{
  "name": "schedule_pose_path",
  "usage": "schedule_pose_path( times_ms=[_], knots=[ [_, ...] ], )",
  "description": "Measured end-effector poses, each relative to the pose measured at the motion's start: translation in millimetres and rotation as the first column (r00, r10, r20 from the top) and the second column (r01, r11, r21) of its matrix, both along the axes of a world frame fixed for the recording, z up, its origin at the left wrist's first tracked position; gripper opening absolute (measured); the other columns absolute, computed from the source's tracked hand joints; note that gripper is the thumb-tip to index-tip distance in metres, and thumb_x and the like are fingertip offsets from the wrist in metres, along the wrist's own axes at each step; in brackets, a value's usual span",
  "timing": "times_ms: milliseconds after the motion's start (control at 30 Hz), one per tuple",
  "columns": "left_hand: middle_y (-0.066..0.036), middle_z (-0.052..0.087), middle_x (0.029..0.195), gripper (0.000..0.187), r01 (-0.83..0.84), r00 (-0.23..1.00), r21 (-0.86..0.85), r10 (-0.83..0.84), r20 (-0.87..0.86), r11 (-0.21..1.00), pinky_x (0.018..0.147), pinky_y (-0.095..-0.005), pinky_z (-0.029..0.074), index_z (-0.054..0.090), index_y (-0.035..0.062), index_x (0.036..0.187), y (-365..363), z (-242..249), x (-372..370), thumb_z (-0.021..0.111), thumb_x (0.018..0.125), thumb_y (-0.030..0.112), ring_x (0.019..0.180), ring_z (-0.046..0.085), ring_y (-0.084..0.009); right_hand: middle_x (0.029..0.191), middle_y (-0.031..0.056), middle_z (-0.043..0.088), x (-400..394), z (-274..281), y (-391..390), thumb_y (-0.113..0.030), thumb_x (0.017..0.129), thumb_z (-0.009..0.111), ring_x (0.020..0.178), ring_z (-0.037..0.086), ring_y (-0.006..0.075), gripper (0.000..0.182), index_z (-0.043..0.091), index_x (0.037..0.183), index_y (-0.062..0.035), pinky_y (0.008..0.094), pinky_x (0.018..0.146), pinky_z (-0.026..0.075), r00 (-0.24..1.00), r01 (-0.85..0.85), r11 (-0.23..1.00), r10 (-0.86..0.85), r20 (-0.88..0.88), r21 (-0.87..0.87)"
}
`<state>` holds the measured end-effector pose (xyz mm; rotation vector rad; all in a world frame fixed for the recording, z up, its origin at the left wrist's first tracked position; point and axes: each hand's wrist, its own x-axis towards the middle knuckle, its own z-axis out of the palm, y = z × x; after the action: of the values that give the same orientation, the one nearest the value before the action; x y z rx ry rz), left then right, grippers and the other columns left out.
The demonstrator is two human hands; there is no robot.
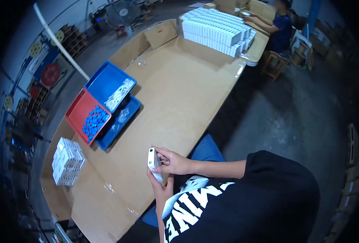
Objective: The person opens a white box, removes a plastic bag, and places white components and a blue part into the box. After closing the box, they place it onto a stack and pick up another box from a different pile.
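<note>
A small white casing with a dark square opening on its edge (151, 162) is held between both hands, over the near edge of the table. My right hand (172, 161) closes on it from the upper right, thumb and fingers on its side. My left hand (160, 186) grips its lower end from below. The face turned towards my palms is partly hidden by the fingers.
Beyond the hands are a red tray (77, 115) of blue pieces, a blue tray (102, 77) of white pieces and a lower blue tray (133, 108) of clear pieces. White blocks are stacked at left (68, 162) and in a large far stack (214, 30). A co-worker (282, 30) sits at upper right.
</note>
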<state>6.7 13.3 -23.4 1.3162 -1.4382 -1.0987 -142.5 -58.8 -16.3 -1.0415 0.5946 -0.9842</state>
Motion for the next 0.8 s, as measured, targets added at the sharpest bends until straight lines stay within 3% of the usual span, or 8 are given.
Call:
schedule_pose_path(
  times_ms=[167, 300, 367, 433, 567, 633, 700, 800],
  knots=[
    [-0.029, 0.041, 0.148, 0.095, 0.128, 0.977, 0.015, -0.129, 0.168, 0.992, 0.111, -0.0441, 0.042, 0.011, -0.0014, 0.161, -9, 4, -5, 0.075, 0.092, 0.011, 0.136, 0.049, -0.0382, 0.143, 0.0204, 0.049, -20, -9, -7, -0.017, 0.091, 0.083, 0.137, 0.050, 0.0267, 0.107, 0.008, 0.165, -0.0003, 0.0409, 0.117, 0.042, 1.000, 0.022, 1.000, -0.022, -0.004, -0.014],
    [-0.030, 0.038, 0.151, 0.098, 0.241, 0.966, 0.085, -0.247, 0.076, 0.967, 0.115, -0.0437, 0.037, 0.008, -0.0031, 0.161, -20, -10, -17, 0.076, 0.092, 0.012, 0.141, 0.044, -0.0375, 0.139, 0.0181, 0.051, -46, 4, -13, -0.016, 0.088, 0.085, 0.133, 0.051, 0.0254, 0.108, 0.010, 0.166, -0.0072, 0.0419, 0.117, 0.041, 0.996, 0.040, 0.994, -0.047, -0.070, -0.099],
    [-0.030, 0.039, 0.150, 0.097, 0.301, 0.947, 0.105, -0.310, 0.085, 0.948, 0.113, -0.0427, 0.040, 0.009, -0.0041, 0.161, -28, -22, -16, 0.076, 0.092, 0.011, 0.139, 0.046, -0.0375, 0.139, 0.0164, 0.051, -56, -6, -19, -0.015, 0.088, 0.085, 0.132, 0.051, 0.0247, 0.109, 0.011, 0.167, -0.0074, 0.0402, 0.117, 0.041, 0.996, 0.025, 0.995, -0.032, -0.078, -0.099],
    [-0.025, 0.060, 0.130, 0.090, 0.334, 0.926, 0.147, -0.353, 0.131, 0.931, 0.098, -0.0407, 0.052, 0.014, 0.0037, 0.160, -38, -7, -26, 0.074, 0.094, 0.010, 0.117, 0.066, -0.0312, 0.139, 0.0153, 0.051, -71, -8, -27, -0.016, 0.088, 0.086, 0.132, 0.051, 0.0237, 0.109, 0.011, 0.167, -0.0079, 0.0384, 0.115, 0.041, 0.995, 0.038, 0.993, -0.048, -0.085, -0.114],
    [-0.025, 0.056, 0.140, 0.089, 0.370, 0.912, 0.226, -0.399, 0.097, 0.901, 0.099, -0.0394, 0.052, 0.016, 0.0019, 0.162, -56, 16, -49, 0.074, 0.094, 0.009, 0.118, 0.066, -0.0309, 0.138, 0.0149, 0.052, -101, -14, -50, -0.019, 0.088, 0.086, 0.129, 0.053, 0.0226, 0.109, 0.011, 0.167, -0.0086, 0.0374, 0.112, 0.044, 0.989, -0.024, 0.995, 0.010, -0.148, -0.092],
    [-0.025, 0.056, 0.142, 0.088, 0.395, 0.907, 0.251, -0.418, 0.044, 0.884, 0.099, -0.0389, 0.052, 0.017, 0.0012, 0.162, -69, 19, -61, 0.073, 0.095, 0.008, 0.120, 0.066, -0.0306, 0.149, 0.0151, 0.047, -117, -12, -63, -0.021, 0.089, 0.085, 0.140, 0.046, 0.0265, 0.109, 0.011, 0.169, -0.0162, 0.0430, 0.122, 0.034, 0.976, -0.105, 0.994, 0.097, -0.195, -0.032],
    [-0.028, 0.062, 0.131, 0.087, 0.419, 0.894, 0.264, -0.446, 0.046, 0.869, 0.101, -0.0401, 0.050, 0.019, -0.0076, 0.159, -82, 16, -69, 0.074, 0.095, 0.015, 0.121, 0.064, -0.0335, 0.147, 0.0159, 0.050, -130, -14, -74, -0.021, 0.089, 0.085, 0.137, 0.049, 0.0259, 0.109, 0.011, 0.169, -0.0168, 0.0427, 0.121, 0.035, 0.971, -0.093, 0.994, 0.076, -0.225, -0.065],
    [-0.027, 0.059, 0.136, 0.082, 0.435, 0.887, 0.259, -0.460, 0.042, 0.862, 0.102, -0.0391, 0.050, 0.022, -0.0111, 0.157, -99, 26, -88, 0.072, 0.097, 0.014, 0.123, 0.063, -0.0324, 0.143, 0.0160, 0.053, -151, -10, -90, -0.026, 0.091, 0.084, 0.126, 0.057, 0.0245, 0.105, 0.014, 0.168, -0.0109, 0.0393, 0.108, 0.049, 0.958, -0.069, 0.988, 0.027, -0.285, -0.138]
  ],
)
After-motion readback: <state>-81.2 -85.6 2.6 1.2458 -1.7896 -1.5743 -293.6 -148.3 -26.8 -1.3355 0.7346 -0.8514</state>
